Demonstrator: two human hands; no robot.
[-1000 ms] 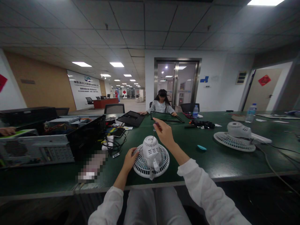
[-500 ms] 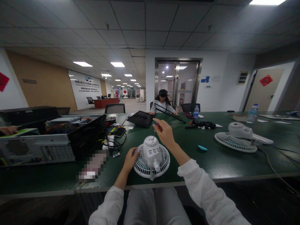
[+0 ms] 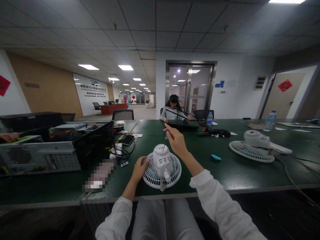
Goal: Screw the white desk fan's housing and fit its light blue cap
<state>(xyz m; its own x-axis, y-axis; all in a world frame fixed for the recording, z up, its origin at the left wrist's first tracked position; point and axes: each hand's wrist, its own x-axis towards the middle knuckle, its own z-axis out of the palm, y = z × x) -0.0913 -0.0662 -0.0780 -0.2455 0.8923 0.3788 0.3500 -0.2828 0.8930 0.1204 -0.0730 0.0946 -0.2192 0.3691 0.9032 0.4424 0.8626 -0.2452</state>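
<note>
1. White fan [image 3: 162, 163] lies face down at the lower centre of the frame, near the front edge of the green desk [image 3: 225, 171], with its grille flat and its motor housing upward.
2. The right hand [image 3: 177, 140], just above and right of the housing, has its fingers pinched together on a thin screwdriver [image 3: 164, 142]. The shaft slants down to the top of the housing. The tip is too small to tell whether it sits in a screw.
3. The left hand [image 3: 138, 168] is at the grille's left rim with curled fingers touching it. Whether it clamps the rim or only rests there cannot be told.
4. Risks, as I judge them:
   - The slanted, lightly pinched driver could slip off the screw head and score the plastic.
   - The fan lies close to the desk's edge, so a hard push could rock it or slide it off.
   - A freed screw could roll away on the dark desk.
5. Further out:
   - A tangle of cables [image 3: 122, 151] and an open computer case [image 3: 37, 156] lie at the left.
   - A small blue object [image 3: 215, 157] and a second fan [image 3: 251, 146] lie at the right.
   - Another person [image 3: 172, 111] sits across the desk at upper centre.
6. A wall sign [image 3: 91, 93] at the upper left carries writing too small to read. No brand shows on the fan.
</note>
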